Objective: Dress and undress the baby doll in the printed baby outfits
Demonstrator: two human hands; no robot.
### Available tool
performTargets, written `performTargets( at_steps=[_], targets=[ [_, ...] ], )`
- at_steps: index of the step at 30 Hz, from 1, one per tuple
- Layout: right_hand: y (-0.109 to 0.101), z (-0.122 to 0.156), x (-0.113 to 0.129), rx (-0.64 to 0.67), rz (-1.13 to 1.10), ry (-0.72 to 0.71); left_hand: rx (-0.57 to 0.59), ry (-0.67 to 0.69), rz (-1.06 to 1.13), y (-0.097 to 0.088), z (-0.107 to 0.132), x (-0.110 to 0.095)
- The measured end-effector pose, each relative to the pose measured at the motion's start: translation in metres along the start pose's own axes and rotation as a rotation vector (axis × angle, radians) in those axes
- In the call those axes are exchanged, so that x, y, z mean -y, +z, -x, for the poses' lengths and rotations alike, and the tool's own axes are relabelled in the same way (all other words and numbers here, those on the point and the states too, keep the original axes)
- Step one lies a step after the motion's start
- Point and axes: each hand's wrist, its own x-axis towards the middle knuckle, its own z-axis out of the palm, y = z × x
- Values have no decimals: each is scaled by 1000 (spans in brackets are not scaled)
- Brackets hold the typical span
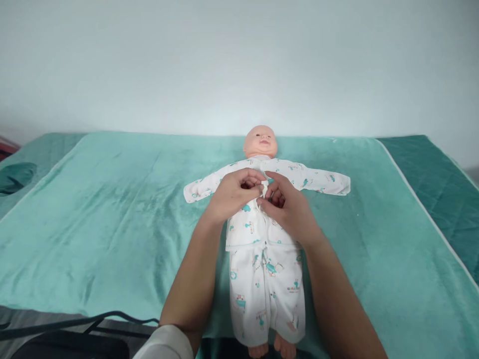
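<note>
A baby doll (261, 142) lies on its back, head toward the wall, its feet at the near edge. It wears a white printed jacket (243, 232) with both sleeves spread out, and matching white trousers (247, 289). Over the doll's chest, my left hand (239, 192) pinches the jacket's front edge between thumb and fingers. My right hand (282, 199) meets it from the other side, fingers curled and closed on the jacket front at the centre line. Whether a button or a snap lies between the fingertips cannot be made out.
Under the doll a light green plush blanket (112, 214) covers a darker green quilted sheet (441, 179). A pale wall (239, 65) stands behind the bed. At the lower left are a black cable or bar (75, 321) and a dark object (71, 346).
</note>
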Motion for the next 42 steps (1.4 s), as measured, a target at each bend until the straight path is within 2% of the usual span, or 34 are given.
performTargets(
  at_steps=[5, 15, 19, 26, 32, 37, 42],
  targets=[
    [-1, 0, 0, 11, 16, 0, 8, 6, 4, -1, -1, 2],
    [2, 0, 3, -16, 164, -61, -50, 23, -1, 6, -2, 1],
    [1, 1, 3, -10, 119, -42, -13, 1, 21, 1, 0, -1],
    [-3, 2, 3, 21, 22, -6, -10, -11, -146, -3, 9, -7],
    [-5, 3, 5, 27, 16, 7, 59, -27, -139, -9, 9, -6],
    [-2, 12, 16, -4, 209, -21, 114, 25, -274, -17, 16, -13],
    [-5, 26, 32, 77, 547, 52, 312, 74, -377, -26, 20, -16]
  ],
)
